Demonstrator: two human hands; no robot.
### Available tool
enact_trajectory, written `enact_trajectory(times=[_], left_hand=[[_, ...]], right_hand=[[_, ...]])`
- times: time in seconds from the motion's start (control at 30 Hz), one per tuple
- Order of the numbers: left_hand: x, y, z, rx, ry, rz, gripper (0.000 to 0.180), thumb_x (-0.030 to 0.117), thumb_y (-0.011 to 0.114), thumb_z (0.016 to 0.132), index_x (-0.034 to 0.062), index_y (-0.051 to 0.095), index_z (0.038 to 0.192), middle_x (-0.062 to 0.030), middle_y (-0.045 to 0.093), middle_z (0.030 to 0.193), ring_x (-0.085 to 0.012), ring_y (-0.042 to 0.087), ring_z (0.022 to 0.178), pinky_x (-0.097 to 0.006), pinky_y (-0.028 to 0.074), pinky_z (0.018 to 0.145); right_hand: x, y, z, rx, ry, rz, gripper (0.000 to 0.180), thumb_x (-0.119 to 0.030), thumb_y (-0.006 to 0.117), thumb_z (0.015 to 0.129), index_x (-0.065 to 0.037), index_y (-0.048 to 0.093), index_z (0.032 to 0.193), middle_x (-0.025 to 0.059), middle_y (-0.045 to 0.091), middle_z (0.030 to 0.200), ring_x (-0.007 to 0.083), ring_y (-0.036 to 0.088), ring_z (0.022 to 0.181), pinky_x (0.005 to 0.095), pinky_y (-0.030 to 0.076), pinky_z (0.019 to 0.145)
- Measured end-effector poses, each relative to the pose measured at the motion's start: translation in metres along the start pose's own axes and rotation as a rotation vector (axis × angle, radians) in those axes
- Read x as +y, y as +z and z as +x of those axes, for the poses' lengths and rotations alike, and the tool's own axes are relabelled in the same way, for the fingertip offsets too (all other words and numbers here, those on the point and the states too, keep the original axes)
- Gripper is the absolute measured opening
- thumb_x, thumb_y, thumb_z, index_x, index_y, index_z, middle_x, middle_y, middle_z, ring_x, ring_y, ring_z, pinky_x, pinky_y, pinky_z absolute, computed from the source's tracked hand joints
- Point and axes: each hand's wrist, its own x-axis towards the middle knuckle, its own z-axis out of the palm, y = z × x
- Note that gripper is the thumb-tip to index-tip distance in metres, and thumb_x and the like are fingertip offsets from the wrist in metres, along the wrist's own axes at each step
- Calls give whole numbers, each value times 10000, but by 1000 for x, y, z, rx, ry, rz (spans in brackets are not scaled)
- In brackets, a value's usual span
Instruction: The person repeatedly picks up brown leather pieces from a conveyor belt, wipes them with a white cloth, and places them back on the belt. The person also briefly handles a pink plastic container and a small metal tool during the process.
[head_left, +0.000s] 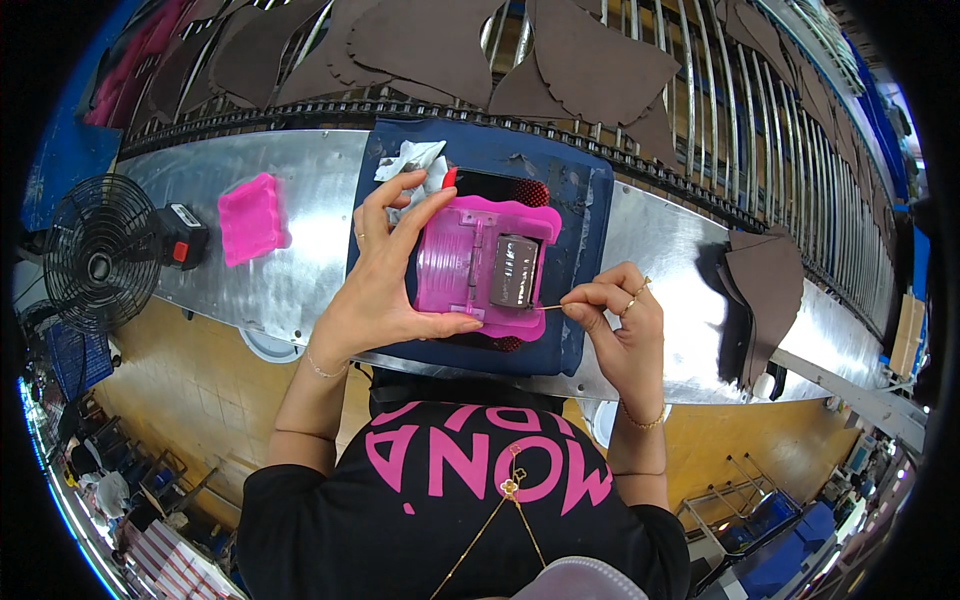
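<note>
My left hand (378, 285) grips a translucent pink hinged plastic case (445, 268) with wavy edges, its thumb along the near edge and its fingers at the far left. A dark, shiny rectangular block (514, 270) sits in the right half of the case. My right hand (625, 325) is closed in a pinch on a thin stick (554, 306), whose tip reaches the case's near right corner. Under the case is a black and red patterned item (532, 192), mostly covered. A crumpled white cloth (412, 158) lies beyond my left fingers.
A dark blue mat (588, 220) covers the middle of the metal table (320, 180). To the left are a pink wavy-edged lid-like piece (251, 220) and a black fan (100, 265). Brown cut pieces (765, 300) lie at right; more rest on the roller conveyor (700, 90) along the far side.
</note>
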Motion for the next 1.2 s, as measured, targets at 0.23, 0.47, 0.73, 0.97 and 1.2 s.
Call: enact_trajectory(times=[0.23, 0.47, 0.73, 0.97, 1.2], left_hand=[[0, -1, 1, -11, -5, 9, 1035, 421, 882, 512, 130, 405, 1383, -140, 249, 1399, -355, 260, 1256, -462, 309, 1048], [-1, 0, 1, -14, -22, -15, 1036, 413, 881, 511, 131, 403, 1386, -139, 245, 1403, -357, 259, 1260, -464, 310, 1050], [-2, 1, 1, -10, -6, -8, 1043, 423, 880, 509, 135, 400, 1390, -138, 247, 1401, -353, 268, 1249, -464, 314, 1048], [0, 0, 1, -15, -24, -5, 1041, 428, 877, 511, 127, 400, 1387, -137, 246, 1397, -350, 280, 1231, -469, 317, 1045], [0, 1, 1, -4, -16, -19, 1040, 423, 879, 508, 125, 402, 1384, -135, 249, 1394, -347, 288, 1224, -466, 321, 1045]], right_hand=[[16, 11, -3, -32, 84, 189, 92, -113, 732, 769, -46, 705, 826, 32, 531, 751, 153, 521, 706, 281, 420, 626], [24, 13, -6, -95, 209, 353, 114, -148, 723, 788, -42, 700, 823, 23, 515, 751, 140, 506, 729, 270, 403, 652], [11, 4, -2, 57, 42, 60, 86, -124, 735, 763, -76, 699, 825, 30, 522, 781, 181, 504, 749, 285, 399, 659], [6, 1, 4, -4, -46, -77, 91, -106, 738, 738, -95, 695, 817, 27, 519, 784, 202, 499, 783, 311, 377, 721], [8, 6, 4, -51, -3, 27, 86, -114, 729, 752, -73, 692, 817, 36, 525, 774, 197, 516, 763, 303, 409, 694]])
